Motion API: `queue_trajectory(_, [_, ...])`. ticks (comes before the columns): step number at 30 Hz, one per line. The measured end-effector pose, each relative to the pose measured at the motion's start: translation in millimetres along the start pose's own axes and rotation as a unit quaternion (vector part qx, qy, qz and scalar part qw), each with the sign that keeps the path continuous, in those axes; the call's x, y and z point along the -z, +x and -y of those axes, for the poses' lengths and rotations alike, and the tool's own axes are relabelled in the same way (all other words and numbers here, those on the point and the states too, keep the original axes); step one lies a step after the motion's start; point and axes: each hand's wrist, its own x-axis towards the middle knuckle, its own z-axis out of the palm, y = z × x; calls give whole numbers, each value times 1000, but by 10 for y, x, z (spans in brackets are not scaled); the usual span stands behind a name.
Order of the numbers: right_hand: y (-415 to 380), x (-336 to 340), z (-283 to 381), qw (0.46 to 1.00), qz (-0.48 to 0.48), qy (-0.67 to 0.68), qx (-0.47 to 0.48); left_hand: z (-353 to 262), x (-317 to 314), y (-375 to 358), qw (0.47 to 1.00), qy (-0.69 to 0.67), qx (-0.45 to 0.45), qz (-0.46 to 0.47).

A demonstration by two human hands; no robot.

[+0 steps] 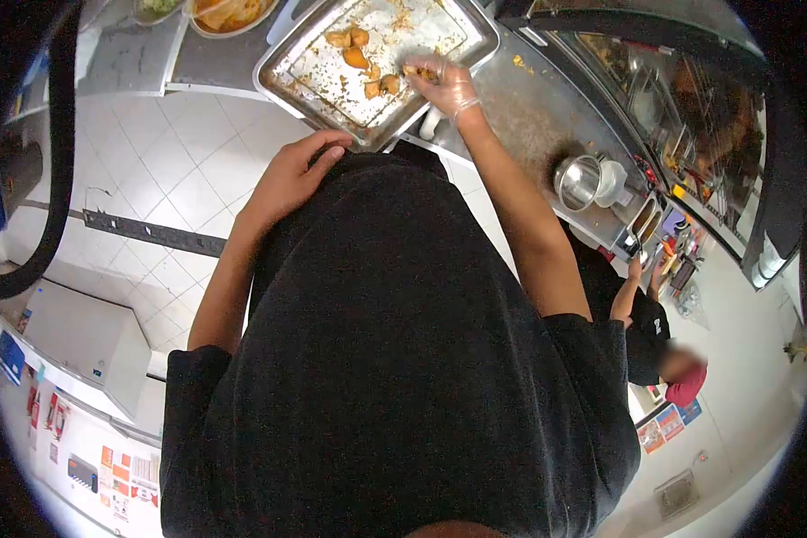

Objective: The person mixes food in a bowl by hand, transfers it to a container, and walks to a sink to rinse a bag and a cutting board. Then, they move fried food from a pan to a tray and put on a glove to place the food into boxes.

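Note:
A metal tray [282, 76] lies on the counter at the top, with several browned food pieces [355, 57] and crumbs on it. My right hand [443, 82], in a clear plastic glove, is over the tray's right part, its fingers closed round a small brown food piece [412, 71]. More pieces lie just left of those fingers. Bare and ungloved, my left hand [307, 169] rests near the tray's front corner against the dark clothing, fingers slightly apart, with nothing seen in it.
A metal bowl [578, 183] and a white bowl [611, 184] stand on the counter at right, before a glass case [681, 117]. A co-worker [641, 327] in black stands farther right. Food bowls [230, 16] sit at upper left.

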Motion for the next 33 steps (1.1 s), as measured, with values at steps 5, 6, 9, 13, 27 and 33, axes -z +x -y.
queue_trajectory(5, [-53,34,72,994,-47,69,64,6,8,6,1000,-7,11,6])
queue_trajectory(6, [-57,44,102,991,-61,82,84,3,8,5,1000,-7,12,7])
queue_trajectory(9, [-64,64,171,982,-64,158,84,3,7,11,1000,-16,7,6])
queue_trajectory(13, [-130,104,494,974,-100,197,46,-18,17,21,1000,-1,7,7])
queue_trajectory(27, [-188,240,1340,910,-137,376,-110,-24,16,9,1000,5,17,22])
queue_trajectory(33, [-203,274,1477,671,-72,714,-185,14,7,-12,1000,2,0,11])
